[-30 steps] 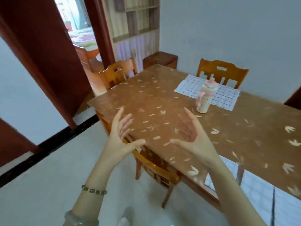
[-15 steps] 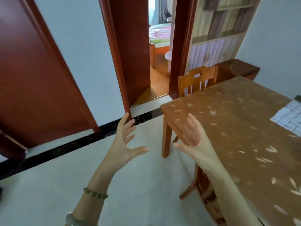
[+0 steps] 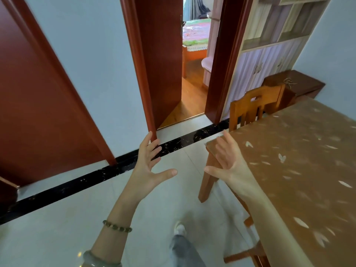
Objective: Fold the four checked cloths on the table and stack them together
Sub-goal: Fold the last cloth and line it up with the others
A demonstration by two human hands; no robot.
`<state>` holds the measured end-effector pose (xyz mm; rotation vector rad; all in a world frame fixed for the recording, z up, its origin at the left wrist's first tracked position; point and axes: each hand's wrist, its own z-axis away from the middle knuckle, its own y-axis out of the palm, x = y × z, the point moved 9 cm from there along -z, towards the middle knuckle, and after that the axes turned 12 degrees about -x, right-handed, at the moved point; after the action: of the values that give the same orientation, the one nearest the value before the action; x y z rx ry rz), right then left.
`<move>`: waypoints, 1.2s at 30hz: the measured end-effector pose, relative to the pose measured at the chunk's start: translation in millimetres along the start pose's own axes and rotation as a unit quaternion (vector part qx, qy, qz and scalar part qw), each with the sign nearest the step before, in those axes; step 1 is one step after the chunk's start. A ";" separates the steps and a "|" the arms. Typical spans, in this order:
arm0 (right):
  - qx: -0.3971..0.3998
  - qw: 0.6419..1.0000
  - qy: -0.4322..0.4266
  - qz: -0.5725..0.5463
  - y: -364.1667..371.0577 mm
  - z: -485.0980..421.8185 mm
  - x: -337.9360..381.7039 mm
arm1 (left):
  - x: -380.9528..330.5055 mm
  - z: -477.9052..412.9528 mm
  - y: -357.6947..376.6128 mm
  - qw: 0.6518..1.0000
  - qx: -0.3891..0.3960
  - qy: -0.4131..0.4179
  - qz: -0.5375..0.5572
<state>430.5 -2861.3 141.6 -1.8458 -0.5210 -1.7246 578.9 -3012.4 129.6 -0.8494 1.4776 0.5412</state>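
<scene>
While empty, both hands (image 3: 150, 166) fingers-forward.

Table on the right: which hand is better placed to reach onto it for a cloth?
Probably the right hand: open and empty, it hangs by the table corner. The left hand, also open and empty, hangs over the floor. No cloth shows in this view.

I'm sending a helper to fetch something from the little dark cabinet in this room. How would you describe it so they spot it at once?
Start at the leaf-patterned dining table on the right and follow it to its far end, where a wooden chair is tucked in. Just behind that chair, against the pale wall, stands the low cabinet. It is dark reddish-brown and squat, unlike the tall striped lilac cupboard beside it.
</scene>
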 end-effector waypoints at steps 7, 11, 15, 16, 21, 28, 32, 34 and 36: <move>0.004 1.000 0.013 -0.021 18.3 -146.3 -13.2 | 14.5 -147.9 19.4 1.000 0.012 -0.003 -0.001; 0.003 1.000 0.007 -0.022 24.0 -224.6 -3.2 | 14.4 -223.2 32.5 1.000 0.025 -0.003 -0.004; 0.007 1.000 0.002 -0.013 27.6 -286.8 -6.6 | 22.8 -287.4 43.5 0.999 0.040 -0.003 -0.007; 0.005 1.000 0.004 -0.012 26.3 -301.0 -9.1 | 26.2 -303.2 48.0 0.999 0.047 -0.004 -0.008; -0.037 0.999 0.029 -0.014 8.0 -369.3 -29.8 | 43.6 -383.1 83.1 0.995 0.102 0.007 -0.012; -0.139 0.989 0.054 -0.018 -21.7 -485.5 -55.7 | 65.3 -532.6 152.5 0.979 0.201 0.017 0.003; -0.199 0.978 0.065 -0.018 -41.7 -553.3 -60.6 | 65.7 -619.1 202.9 0.964 0.265 0.016 0.018; -0.236 0.969 0.068 -0.024 -56.3 -581.6 -62.0 | 63.1 -656.5 230.7 0.953 0.300 0.024 0.023; -0.262 0.962 0.072 -0.028 -70.2 -600.9 -63.7 | 60.5 -684.0 258.0 0.942 0.332 0.034 0.021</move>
<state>-85.7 -3180.6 100.2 -2.0373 -0.0534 -2.1679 -49.2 -3390.0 100.3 -0.3038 1.5999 0.0203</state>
